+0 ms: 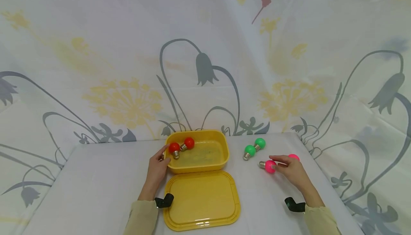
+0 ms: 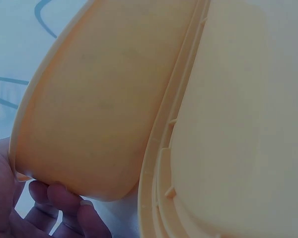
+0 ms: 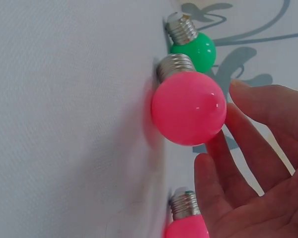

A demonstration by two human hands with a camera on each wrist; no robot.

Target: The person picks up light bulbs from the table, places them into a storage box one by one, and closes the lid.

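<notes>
My left hand (image 1: 157, 169) grips the left end of a yellow plastic box (image 1: 197, 169), fingers curled at its wall in the left wrist view. Two red light bulbs (image 1: 174, 147) with silver screw bases lie in the box's left part. Over on the right, my right hand (image 1: 290, 169) reaches around a pink light bulb (image 3: 188, 109) lying on its side, with its fingers spread and fingertips close to the round globe. A second pink bulb (image 1: 293, 156) lies partly hidden behind that hand. Two green bulbs (image 1: 250, 151) rest between the box and the right hand.
A yellow lid (image 1: 202, 199) lies flat directly in front of the box. White cloth covers the table (image 1: 96, 188), and a flower-printed curtain (image 1: 205, 96) rises along its back edge. Each wrist wears a black camera mount (image 1: 164, 201).
</notes>
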